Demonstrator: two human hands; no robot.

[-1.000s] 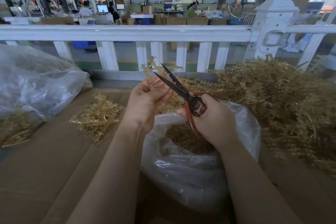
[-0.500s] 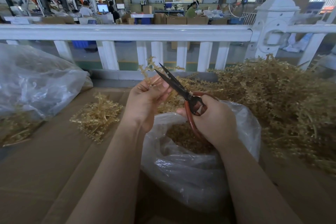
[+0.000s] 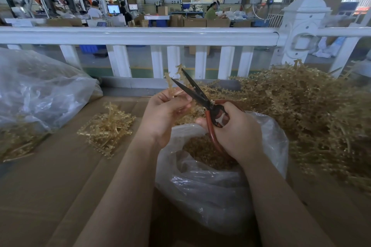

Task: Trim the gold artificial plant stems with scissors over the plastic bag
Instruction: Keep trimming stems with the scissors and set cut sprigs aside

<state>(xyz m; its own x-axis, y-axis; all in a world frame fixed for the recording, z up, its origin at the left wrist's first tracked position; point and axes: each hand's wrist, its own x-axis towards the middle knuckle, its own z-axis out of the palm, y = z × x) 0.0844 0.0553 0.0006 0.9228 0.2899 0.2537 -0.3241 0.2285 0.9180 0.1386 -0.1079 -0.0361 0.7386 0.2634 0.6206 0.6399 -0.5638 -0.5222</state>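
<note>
Scissors (image 3: 197, 94) (red handles, blades parted) gripped by right hand (image 3: 236, 130), its fingers curled round the handles; left hand (image 3: 164, 110) pinches a gold stem (image 3: 174, 84) between the blades, above the plastic bag (image 3: 210, 186). No writing is legible.

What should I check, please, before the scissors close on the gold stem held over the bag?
1. Left hand pinches the gold stem: ok.
2. Right hand grips the scissors by their red handles: ok.
3. Blades open, stem between them: ok.
4. Left fingertips clear of the blades: not ok, they look very close to the lower blade.
5. Plastic bag mouth open below the hands, trimmings already inside: ok.
6. Cut point directly above the bag mouth: cannot tell; it looks nearer the bag's far rim.
</note>
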